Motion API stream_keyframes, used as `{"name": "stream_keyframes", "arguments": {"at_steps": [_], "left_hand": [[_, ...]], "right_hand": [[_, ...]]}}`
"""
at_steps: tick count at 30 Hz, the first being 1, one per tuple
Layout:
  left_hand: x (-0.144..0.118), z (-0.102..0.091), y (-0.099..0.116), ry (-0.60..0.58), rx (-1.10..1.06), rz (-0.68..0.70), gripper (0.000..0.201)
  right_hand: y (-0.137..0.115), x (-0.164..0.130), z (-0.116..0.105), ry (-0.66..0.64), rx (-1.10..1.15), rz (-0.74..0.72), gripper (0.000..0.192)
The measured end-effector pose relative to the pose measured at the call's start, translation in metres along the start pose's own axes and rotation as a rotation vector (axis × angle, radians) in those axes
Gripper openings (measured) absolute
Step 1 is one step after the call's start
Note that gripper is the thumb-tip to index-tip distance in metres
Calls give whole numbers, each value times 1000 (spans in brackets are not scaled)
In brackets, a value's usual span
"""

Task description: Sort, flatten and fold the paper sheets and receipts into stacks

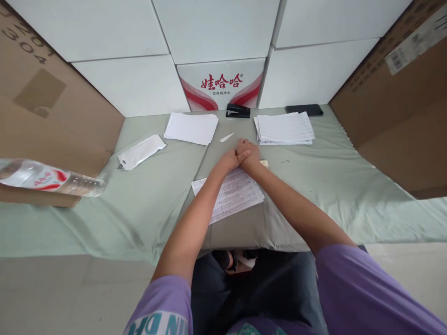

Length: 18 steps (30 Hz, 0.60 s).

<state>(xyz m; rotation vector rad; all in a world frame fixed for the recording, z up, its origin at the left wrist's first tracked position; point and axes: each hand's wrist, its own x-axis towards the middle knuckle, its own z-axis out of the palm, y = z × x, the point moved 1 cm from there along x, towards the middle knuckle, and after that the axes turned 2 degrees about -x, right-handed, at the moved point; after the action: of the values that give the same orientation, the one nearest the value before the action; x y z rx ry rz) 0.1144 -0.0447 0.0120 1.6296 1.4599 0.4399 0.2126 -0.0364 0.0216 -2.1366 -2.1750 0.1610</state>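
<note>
My left hand (233, 159) and my right hand (249, 151) are pressed together at the top edge of a printed sheet of paper (235, 197). The left thumb lies across the back of the right hand, whose fingers are curled; whatever may be inside them is hidden. A small pale yellow item (264, 163) shows beside my right wrist, its kind unclear. Just beyond the hands lies a thin white paper sliver (226, 137). One stack of white paper (191, 128) is to the left, and another paper stack (285, 128) to the right.
A black stapler (238, 111) and a dark phone-like slab (304, 110) lie at the back, before white boxes (223, 28). A white packet (142, 151) is on the left. Cardboard boxes (45, 107) (401, 116) flank the cloth-covered table (314, 186). A water bottle (52, 179) shows far left.
</note>
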Motion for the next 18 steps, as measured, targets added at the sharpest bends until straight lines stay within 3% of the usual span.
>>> {"name": "stream_keyframes", "arguments": {"at_steps": [12, 15, 18], "left_hand": [[-17, 7, 0, 41, -15, 35, 74], [-24, 7, -4, 123, -16, 80, 71], [-31, 5, -10, 264, 44, 113, 56]], "right_hand": [[10, 1, 1, -16, 111, -12, 29], [16, 1, 0, 26, 184, 21, 31], [22, 1, 0, 115, 269, 43, 34]]}}
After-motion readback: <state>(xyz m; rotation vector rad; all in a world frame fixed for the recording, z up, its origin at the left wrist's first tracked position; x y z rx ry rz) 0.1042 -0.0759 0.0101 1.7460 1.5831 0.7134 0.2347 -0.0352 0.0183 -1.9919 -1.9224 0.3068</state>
